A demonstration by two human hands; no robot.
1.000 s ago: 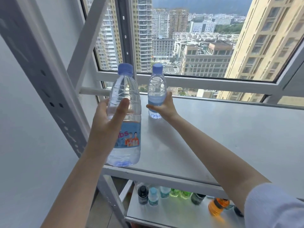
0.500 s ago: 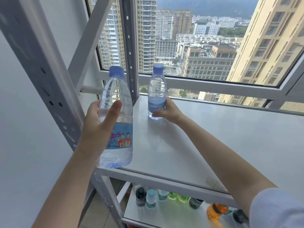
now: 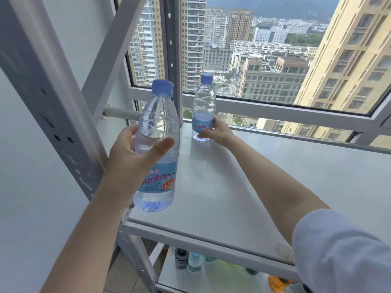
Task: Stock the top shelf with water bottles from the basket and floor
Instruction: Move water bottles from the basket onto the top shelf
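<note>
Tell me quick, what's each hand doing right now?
Left hand: closed around the near bottle, by the shelf's front corner.
Right hand: closed around the far bottle, at the back of the shelf.

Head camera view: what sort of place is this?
Probably a high-rise storeroom: a grey metal shelf rack beside a large window over city towers, a clear blue-capped water bottle on it.

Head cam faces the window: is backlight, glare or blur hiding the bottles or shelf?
Head view: window daylight backlights the scene, but the near bottle in the left hand has a readable label; far bottle in the right hand is sharp; top shelf shows soft sheen, no hard glare; wide-angle lens slants the rack post; lower-shelf bottles are dim, blurry.
</note>
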